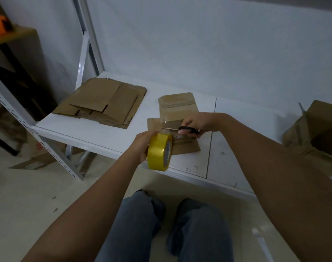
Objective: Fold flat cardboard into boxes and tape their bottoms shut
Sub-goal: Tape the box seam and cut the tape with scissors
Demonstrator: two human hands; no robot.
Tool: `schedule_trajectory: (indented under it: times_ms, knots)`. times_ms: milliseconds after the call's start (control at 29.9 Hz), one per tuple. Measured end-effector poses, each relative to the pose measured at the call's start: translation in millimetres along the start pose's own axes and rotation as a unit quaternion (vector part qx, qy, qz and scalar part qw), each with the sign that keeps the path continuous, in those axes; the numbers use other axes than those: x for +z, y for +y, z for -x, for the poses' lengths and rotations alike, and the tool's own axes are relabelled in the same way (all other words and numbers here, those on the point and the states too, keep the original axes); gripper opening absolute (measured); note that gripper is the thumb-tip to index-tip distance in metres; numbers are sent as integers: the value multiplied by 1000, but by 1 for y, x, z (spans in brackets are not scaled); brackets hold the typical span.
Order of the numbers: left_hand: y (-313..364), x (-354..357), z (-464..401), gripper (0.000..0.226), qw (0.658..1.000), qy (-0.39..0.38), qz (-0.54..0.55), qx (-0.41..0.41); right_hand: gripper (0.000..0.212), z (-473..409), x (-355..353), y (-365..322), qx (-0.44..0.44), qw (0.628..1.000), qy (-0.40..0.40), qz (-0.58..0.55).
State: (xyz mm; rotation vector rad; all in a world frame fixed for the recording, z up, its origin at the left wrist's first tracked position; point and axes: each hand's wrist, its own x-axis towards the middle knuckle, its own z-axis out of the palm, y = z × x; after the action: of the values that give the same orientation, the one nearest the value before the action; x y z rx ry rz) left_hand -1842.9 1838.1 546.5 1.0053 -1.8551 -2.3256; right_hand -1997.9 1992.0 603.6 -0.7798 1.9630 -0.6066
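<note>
The roll of yellow tape (159, 151) stood on edge just above the front edge of the white shelf board (108, 133), its core hole facing right; small print ringed the inner core, too blurred to read. The left hand (142, 144) gripped the roll from its left side, fingers curled over the top. A glossy clear strip ran from the roll back to the small cardboard box (177, 110), which lay with its long axis running from the front edge toward the wall, shiny tape already across its brown top. The right hand (194, 124) was clamped on the black handles of the scissors (180, 129), whose thin metal blades pointed left, crossing the strip. A printed line on the flap nearest the front edge was illegible. Flat, matte brown cardboard sheets (104, 103) lay stacked at the board's left end. An open carton (316, 129) sat at the right edge.
</note>
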Motion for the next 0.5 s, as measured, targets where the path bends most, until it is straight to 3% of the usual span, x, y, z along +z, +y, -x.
schedule_trajectory:
  times_ms: [67,301,502]
  knots:
    - [2,0,1,35,1000,0,12,-17,24,-2,-1,-2,-6,1000,-12,5]
    - [10,-2,1,35,1000,0,8,-28,33,-7,4,-7,40,997,-64,-13]
    - [3,2,4,40,999,-24,-16,-35,29,-14,11,-5,72,996,-37,26]
